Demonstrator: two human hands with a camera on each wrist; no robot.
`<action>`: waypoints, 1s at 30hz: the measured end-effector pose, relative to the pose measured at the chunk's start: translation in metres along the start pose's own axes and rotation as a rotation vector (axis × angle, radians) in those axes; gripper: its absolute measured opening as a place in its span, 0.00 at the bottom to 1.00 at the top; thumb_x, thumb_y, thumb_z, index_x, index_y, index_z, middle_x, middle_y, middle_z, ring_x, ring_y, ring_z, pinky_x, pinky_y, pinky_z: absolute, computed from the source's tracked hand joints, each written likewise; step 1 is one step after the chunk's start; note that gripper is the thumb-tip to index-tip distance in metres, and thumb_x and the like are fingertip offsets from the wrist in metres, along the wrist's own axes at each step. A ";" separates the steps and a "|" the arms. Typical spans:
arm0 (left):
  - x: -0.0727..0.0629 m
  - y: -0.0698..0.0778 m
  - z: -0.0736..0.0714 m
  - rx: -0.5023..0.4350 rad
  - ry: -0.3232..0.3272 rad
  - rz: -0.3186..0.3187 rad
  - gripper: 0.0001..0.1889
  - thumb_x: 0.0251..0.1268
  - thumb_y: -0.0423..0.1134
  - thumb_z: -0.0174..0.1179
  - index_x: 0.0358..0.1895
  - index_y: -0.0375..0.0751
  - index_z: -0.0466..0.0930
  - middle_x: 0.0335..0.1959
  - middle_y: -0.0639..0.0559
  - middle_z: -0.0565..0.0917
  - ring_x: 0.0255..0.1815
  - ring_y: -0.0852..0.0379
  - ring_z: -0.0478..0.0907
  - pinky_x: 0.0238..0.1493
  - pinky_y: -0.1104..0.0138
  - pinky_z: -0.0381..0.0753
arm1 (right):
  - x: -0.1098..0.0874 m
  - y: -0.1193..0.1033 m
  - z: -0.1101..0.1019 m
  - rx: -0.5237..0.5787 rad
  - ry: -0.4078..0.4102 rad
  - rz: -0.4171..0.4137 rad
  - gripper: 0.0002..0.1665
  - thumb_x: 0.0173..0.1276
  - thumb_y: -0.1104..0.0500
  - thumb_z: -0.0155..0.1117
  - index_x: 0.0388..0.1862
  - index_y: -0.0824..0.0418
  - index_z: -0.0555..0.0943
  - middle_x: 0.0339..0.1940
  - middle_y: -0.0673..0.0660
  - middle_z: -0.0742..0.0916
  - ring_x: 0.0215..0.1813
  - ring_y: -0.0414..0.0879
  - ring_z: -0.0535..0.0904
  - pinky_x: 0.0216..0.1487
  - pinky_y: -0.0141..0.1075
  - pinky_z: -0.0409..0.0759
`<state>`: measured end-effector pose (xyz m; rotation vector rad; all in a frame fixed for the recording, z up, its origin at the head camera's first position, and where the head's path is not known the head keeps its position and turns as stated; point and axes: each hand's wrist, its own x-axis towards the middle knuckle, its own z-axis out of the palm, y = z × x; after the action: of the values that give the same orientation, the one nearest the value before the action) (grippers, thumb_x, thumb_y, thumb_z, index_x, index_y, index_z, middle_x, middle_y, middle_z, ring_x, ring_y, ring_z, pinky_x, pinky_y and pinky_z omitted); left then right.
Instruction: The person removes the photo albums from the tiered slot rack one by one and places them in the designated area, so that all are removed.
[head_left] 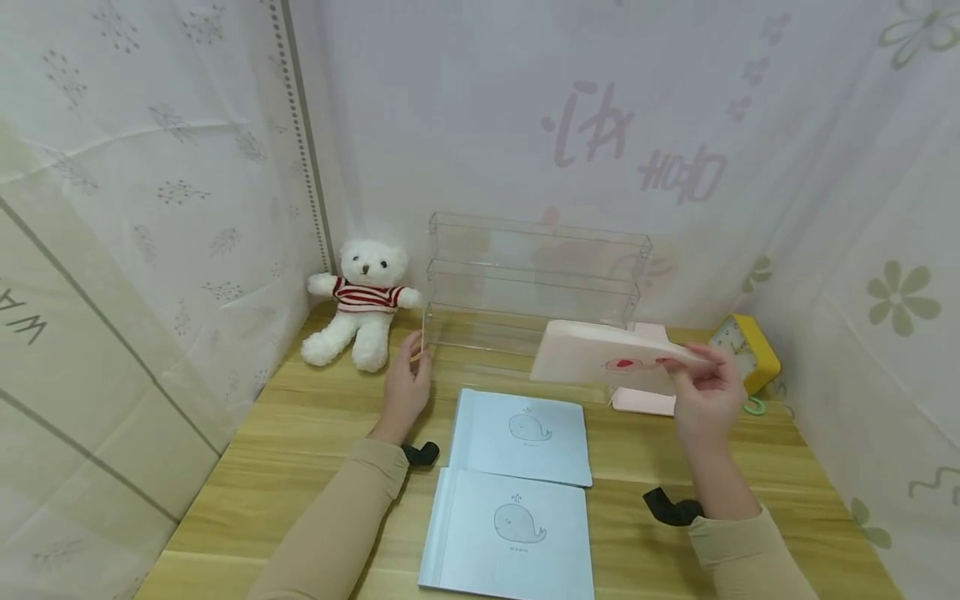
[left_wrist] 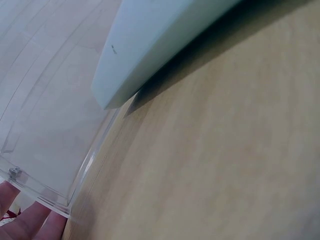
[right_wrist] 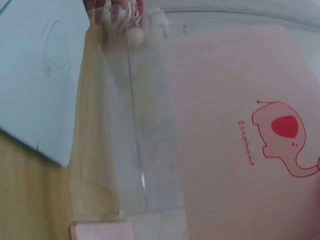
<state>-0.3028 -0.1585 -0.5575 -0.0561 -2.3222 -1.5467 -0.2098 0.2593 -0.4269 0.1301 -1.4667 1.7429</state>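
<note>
My right hand [head_left: 708, 392] pinches the right end of a pink book [head_left: 577, 354], held tilted in front of a clear acrylic rack [head_left: 525, 287]. A red elephant drawing [right_wrist: 280, 140] with the word "Elephant" shows on its cover. My left hand [head_left: 408, 379] is at the rack's lower left side, its fingers [left_wrist: 30, 222] lying straight along the outside of the clear end panel. Two pale blue books [head_left: 480, 442] with whale drawings lie one before the other on the wooden table, just in front of the rack.
A white teddy bear [head_left: 367, 304] in a striped sweater sits left of the rack. A pink object [head_left: 643, 402] stands at the rack's right end, partly hidden by the pink book. Behind my right hand is a yellow clock [head_left: 753, 350]. Patterned curtains [head_left: 487, 108] enclose the table.
</note>
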 end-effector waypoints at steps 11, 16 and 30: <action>-0.001 0.004 0.000 -0.014 -0.003 0.019 0.24 0.90 0.41 0.53 0.82 0.49 0.70 0.72 0.34 0.84 0.62 0.33 0.89 0.60 0.38 0.89 | -0.014 0.002 -0.081 -0.326 0.032 0.231 0.18 0.66 0.80 0.74 0.52 0.72 0.84 0.35 0.44 0.87 0.32 0.33 0.79 0.28 0.19 0.76; -0.003 0.006 -0.003 -0.013 -0.011 0.006 0.24 0.90 0.43 0.52 0.82 0.49 0.70 0.72 0.34 0.83 0.63 0.32 0.89 0.62 0.38 0.88 | -0.017 0.006 -0.106 -0.542 -0.001 0.342 0.19 0.68 0.75 0.76 0.55 0.66 0.85 0.35 0.38 0.83 0.32 0.33 0.73 0.28 0.20 0.71; -0.001 0.002 -0.002 0.000 0.003 0.022 0.25 0.90 0.44 0.52 0.82 0.47 0.70 0.71 0.36 0.84 0.62 0.33 0.89 0.60 0.38 0.88 | -0.006 0.007 -0.149 -0.788 -0.293 0.406 0.21 0.78 0.65 0.72 0.65 0.64 0.78 0.48 0.26 0.76 0.46 0.22 0.74 0.45 0.12 0.75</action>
<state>-0.3011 -0.1589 -0.5554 -0.0788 -2.3118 -1.5357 -0.1488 0.3838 -0.4819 -0.3640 -2.4232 1.3402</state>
